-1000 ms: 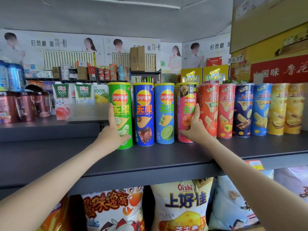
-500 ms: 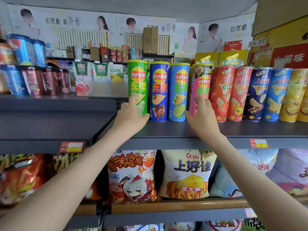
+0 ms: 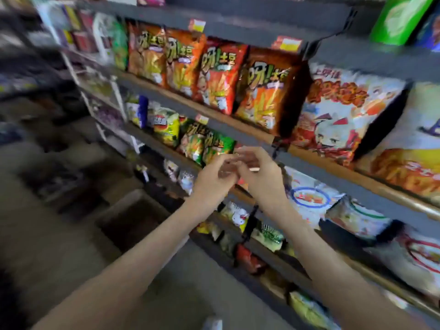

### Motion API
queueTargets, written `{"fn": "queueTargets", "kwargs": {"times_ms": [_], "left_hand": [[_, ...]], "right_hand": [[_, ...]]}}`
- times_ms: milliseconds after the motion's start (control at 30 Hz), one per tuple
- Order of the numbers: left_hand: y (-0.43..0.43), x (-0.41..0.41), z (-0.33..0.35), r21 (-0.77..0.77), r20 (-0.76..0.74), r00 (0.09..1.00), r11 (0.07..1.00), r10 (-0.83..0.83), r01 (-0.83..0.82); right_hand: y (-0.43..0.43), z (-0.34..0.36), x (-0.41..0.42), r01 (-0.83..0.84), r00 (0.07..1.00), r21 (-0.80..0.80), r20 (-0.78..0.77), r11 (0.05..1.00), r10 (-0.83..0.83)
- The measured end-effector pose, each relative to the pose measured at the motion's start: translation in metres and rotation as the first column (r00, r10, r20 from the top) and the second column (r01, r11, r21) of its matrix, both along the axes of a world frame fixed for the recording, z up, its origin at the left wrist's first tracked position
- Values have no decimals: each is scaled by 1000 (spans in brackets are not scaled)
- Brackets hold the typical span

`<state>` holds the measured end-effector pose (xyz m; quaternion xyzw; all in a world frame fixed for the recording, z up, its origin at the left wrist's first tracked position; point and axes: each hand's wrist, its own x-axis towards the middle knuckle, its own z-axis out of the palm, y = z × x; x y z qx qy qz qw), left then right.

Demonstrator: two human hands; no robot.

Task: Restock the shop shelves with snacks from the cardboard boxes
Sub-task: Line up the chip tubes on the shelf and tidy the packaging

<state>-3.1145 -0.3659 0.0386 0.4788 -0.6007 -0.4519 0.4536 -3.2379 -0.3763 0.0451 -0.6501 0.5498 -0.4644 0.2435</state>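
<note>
A person's left hand (image 3: 214, 179) and right hand (image 3: 256, 172) meet empty, fingers loosely curled, before snack shelves (image 3: 250, 135), orange bags (image 3: 219, 75) at twelve o'clock.

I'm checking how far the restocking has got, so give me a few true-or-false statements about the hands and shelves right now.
1. Both hands are empty. True: the left hand and right hand meet in front of the shelves, holding nothing.
2. The right hand grips a green canister. False: the green canister stands untouched on the top shelf.
3. Orange chip bags fill the shelf below. True.
4. An open cardboard box sits on the floor. True.
5. The lower shelves are bare. False: they hold snack bags.
</note>
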Motion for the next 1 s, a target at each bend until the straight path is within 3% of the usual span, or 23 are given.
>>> {"fn": "queueTargets", "kwargs": {"times_ms": [133,267,367,533,667,1000], "left_hand": [[31,85,-68,346,-180,951,921,250,-176],[39,179,-123,617,-101,881,724,463,-310],[41,270,-149,751,41,793,504,608,-426],[27,438,-172,662,220,679,404,700,-631],[3,536,-167,659,228,652,378,723,-650],[-111,726,-176,651,191,614,370,766,-663]], "right_hand": [[-1,-80,88,-214,976,311,29,926,216],[-7,-135,170,-306,949,493,92,814,301],[-29,-150,233,-316,946,599,137,736,294],[-91,-161,367,-395,918,657,258,642,301],[-130,-161,484,-381,924,690,267,615,273],[-245,-176,677,-419,896,686,209,594,391]]}}
